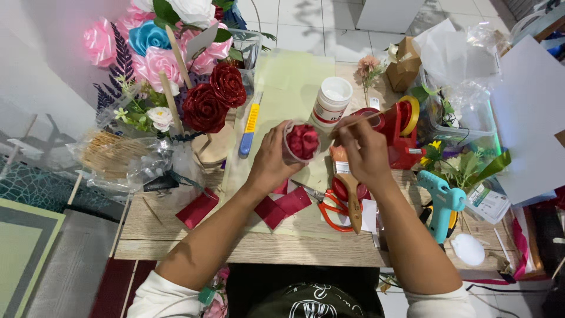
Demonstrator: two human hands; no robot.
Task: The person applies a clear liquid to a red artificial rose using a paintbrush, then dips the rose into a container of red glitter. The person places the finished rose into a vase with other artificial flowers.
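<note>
A low wooden table (pixel 176 227) stands on a white tiled floor, with a pale green mat (pixel 288 82) laid down its middle.

The left hand (pixel 271 162) is curled around a red ribbon rose (pixel 303 141), fingers wrapped under and beside it, holding it up above the mat. The right hand (pixel 362 150) is pinched shut on a thin wooden stick (pixel 359 122), whose tip points toward the rose; whether the tip touches the rose cannot be told.

Just behind the rose stands an open white jar (pixel 331 101). To its right sits a red tape dispenser (pixel 400 132) with a yellow roll. Under the right hand lie a brush (pixel 352 191) with a wooden handle and orange scissors (pixel 329 213). Red ribbon squares (pixel 282 206) lie on the mat below the left wrist, another further left. A blue and yellow knife (pixel 250 123) rests at the mat's left edge. A bouquet (pixel 176 53) of pink, blue, white and glittery red roses crowds the far left corner, and a clear bag of sticks (pixel 115 154) lies beside it. A teal glue gun (pixel 441 203) stands at the right edge, near clear boxes and leaves.

The near edge of the table between the forearms is bare wood; both sides are hemmed in.
</note>
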